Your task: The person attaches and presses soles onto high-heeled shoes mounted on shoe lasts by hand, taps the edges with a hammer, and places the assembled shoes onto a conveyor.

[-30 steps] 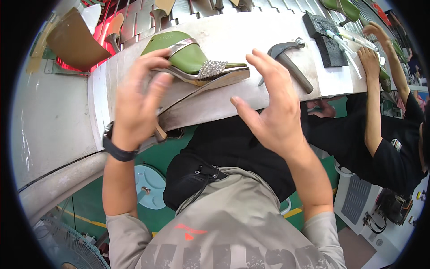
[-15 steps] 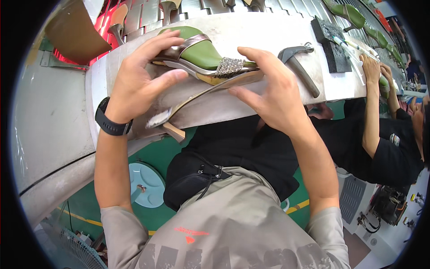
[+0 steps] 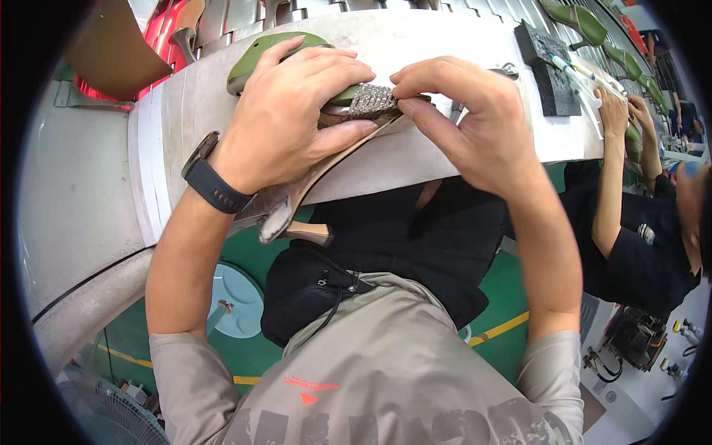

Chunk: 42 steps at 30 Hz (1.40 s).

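Note:
A green shoe last (image 3: 256,58) lies on the white bench, with a sparkling rhinestone strap (image 3: 369,101) across its toe end. Beneath it runs a thin curved sole (image 3: 320,169) whose block heel (image 3: 308,231) juts past the bench's near edge. My left hand (image 3: 297,111) is closed around the middle of the last and sole, thumb on the near side. With thumb and forefinger, my right hand (image 3: 467,119) pinches the toe end beside the rhinestones. My left hand hides much of the last; whether sole and last are joined there, I cannot tell.
The hammer (image 3: 508,70) lies mostly hidden behind my right hand. Dark blocks (image 3: 549,70) stand to the right, next to white brushes or tubes. A co-worker's hands (image 3: 614,111) work farther right. A slatted metal conveyor (image 3: 311,9) runs along the back, and a blue stool (image 3: 241,297) stands below.
Both hands have closed in from hovering around the shoe: the left now grips its middle, the right pinches the toe. The sole's heel end has shifted right and toward me.

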{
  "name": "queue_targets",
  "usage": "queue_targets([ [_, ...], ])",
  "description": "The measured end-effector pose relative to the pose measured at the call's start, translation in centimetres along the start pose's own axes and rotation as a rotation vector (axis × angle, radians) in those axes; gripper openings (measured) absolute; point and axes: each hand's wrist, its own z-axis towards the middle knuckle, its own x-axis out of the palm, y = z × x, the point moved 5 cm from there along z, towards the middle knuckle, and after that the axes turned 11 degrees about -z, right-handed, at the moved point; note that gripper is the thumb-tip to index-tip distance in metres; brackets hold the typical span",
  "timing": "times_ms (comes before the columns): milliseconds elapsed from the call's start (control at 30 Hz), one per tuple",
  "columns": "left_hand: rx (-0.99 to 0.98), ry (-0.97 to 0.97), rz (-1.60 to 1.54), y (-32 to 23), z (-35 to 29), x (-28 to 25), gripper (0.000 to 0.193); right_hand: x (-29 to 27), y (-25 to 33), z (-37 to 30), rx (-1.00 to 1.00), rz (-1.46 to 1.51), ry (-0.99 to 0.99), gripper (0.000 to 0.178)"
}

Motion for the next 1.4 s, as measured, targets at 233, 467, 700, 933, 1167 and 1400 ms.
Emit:
queue_targets([
  [233, -0.007, -0.014, -0.057, 0.4, 0.0, 0.1, 0.053, -0.4, 2.0, 3.6, -0.400, -0.269, 0.403, 0.017],
  [467, -0.001, -0.060, -0.074, 0.4, -0.1, 0.1, 0.053, -0.1, 2.7, 4.8, -0.544, -0.336, 0.515, 0.018],
  [700, -0.018, -0.047, -0.084, 0.5, 0.1, 0.3, 0.053, 0.1, 3.2, 5.1, -0.621, -0.309, 0.544, 0.016],
  [933, -0.005, -0.054, -0.070, 0.5, 0.0, 0.2, 0.056, 1.9, 4.8, 5.7, -0.716, -0.451, 0.662, 0.017],
  [1167, 0.021, -0.029, -0.050, 0.0, 0.7, 0.1, 0.053, 0.4, 1.8, 4.4, -0.697, -0.318, 0.663, 0.023],
  [1400, 0.006, -0.033, -0.031, -0.2, 0.8, -0.1, 0.051, 0.6, 2.8, 4.4, -0.617, -0.216, 0.511, 0.024],
])
